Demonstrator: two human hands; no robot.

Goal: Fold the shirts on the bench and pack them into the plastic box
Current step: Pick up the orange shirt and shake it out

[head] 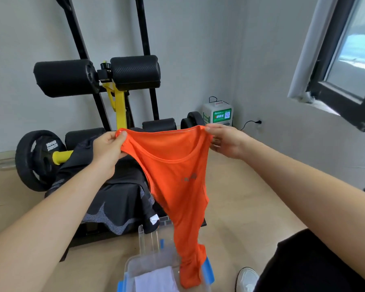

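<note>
at the left, the left hand point(109, 147) pinches one shoulder of the orange shirt point(177, 171), thumb on top and fingers curled under the cloth. below and behind that hand a heap of dark shirts point(118, 199) lies draped over the counter point(97, 232), spilling off its near edge. the orange shirt hangs in the air between the two hands, neckline stretched wide, its body narrowing into a twisted tail that drops into the plastic box point(135, 264) on the floor, just off the counter's near right corner; a white folded piece point(156, 280) already lies inside. at the right, the right hand point(226, 142) is clamped on the other shoulder in the same pinch. the step in hand looks like opening the shirt out before folding. to do it well, lift the hem out of the box, give a light shake so the twist falls out, keep both shoulders level, then lay it flat on a bare part of the counter. the likely snag is the thin, limp fabric bunching again or dragging the white piece askew.
</note>
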